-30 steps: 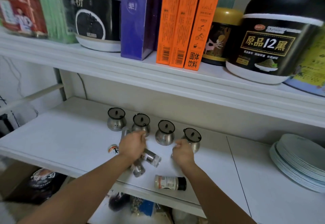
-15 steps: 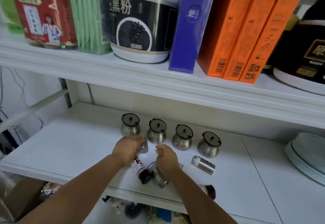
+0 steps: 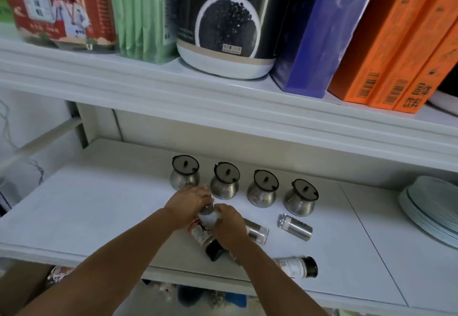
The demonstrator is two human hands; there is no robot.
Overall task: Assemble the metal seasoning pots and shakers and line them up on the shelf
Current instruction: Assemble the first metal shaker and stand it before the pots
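Now, just above the white lower shelf (image 3: 99,216), I had the left hand (image 3: 188,201) clasped over the grey cap of a small pale shaker (image 3: 207,216) and the right hand (image 3: 230,227) gripping its body. Four round steel pots with dark lids (image 3: 262,191) stood in a row behind, and a steel cylinder shaker (image 3: 295,227) lay on its side further right.

Two arms in view, both bare fm wrist to btm edge of frame. L forearm (image 3: 111,261) long, slim, widens toward lower-left corner. R forearm (image 3: 272,281) shorter in view, same slim build. L hand (image 3: 189,200) & R hand (image 3: 230,224) bare too; only their backs show, knuckles as low bumps. Nails & finer detail too blurred to tell.
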